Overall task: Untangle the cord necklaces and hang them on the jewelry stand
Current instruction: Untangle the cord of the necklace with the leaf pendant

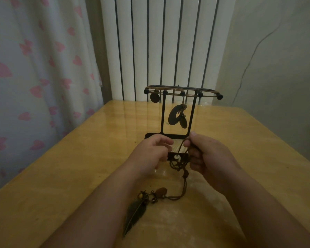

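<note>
Pinching a thin brown cord necklace [176, 165] in the right hand [209, 154], just in front of the black metal jewelry stand [182, 93]. Knotted and bunched below the grip, trailing down to beads [161, 192] and a dark metal feather pendant [134, 214] flat on the glossy yellow wooden tabletop [70, 167]. Beside it, curled, the left hand [150, 151]; impossible to tell whether gripping anything. Hung from the stand's ball-tipped pegs [219, 96]: strung dark flat oval discs [175, 117].
</note>
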`<state>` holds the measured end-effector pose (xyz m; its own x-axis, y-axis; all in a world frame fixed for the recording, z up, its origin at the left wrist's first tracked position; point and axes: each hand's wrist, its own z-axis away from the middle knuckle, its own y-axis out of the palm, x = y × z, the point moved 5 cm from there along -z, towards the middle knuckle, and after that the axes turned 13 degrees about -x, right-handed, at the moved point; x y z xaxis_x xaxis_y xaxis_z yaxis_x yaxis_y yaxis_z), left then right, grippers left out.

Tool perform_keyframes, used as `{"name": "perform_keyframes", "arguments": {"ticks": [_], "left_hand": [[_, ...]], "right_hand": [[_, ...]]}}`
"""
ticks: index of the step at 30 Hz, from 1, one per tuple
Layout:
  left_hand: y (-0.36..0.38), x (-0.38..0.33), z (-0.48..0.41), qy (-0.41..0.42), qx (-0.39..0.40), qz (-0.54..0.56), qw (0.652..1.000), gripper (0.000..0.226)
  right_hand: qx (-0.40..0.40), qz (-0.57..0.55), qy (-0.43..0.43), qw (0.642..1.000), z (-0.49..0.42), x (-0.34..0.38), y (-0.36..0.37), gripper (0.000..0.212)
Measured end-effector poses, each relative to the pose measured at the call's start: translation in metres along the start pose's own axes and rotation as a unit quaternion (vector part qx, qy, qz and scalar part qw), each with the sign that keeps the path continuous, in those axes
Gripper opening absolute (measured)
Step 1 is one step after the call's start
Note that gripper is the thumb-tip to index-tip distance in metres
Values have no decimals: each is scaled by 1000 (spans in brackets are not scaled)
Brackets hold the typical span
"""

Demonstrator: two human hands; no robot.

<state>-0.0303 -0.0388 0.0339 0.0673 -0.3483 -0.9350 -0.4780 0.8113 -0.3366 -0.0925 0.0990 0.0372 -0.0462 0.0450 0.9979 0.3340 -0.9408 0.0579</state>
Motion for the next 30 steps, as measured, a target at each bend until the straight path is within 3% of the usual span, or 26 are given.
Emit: {"name": "perform_keyframes", "arguments": {"ticks": [4, 9, 12, 14, 25, 30], "left_hand": [[10, 6, 4, 2, 63, -19, 998, 58], [9, 4, 6, 36, 37, -66, 996, 24], [5, 2, 4, 31, 21, -37, 999, 19], [3, 1, 3, 24, 13, -36, 999, 17], [-6, -11, 7, 85, -28, 32, 995, 16], [-12, -14, 7, 109, -36, 92, 989, 18]], "right_hand": [[15, -40, 12, 999, -1, -1, 0, 32], [24, -174, 30, 984, -2, 2, -1, 29], [10, -315, 9, 949, -3, 7, -8, 19], [-15, -339, -7, 941, -6, 8, -14, 17], [-93, -125, -65, 986, -7, 5, -18, 19], [-41, -110, -58, 991, 0, 9, -12, 27]]}}
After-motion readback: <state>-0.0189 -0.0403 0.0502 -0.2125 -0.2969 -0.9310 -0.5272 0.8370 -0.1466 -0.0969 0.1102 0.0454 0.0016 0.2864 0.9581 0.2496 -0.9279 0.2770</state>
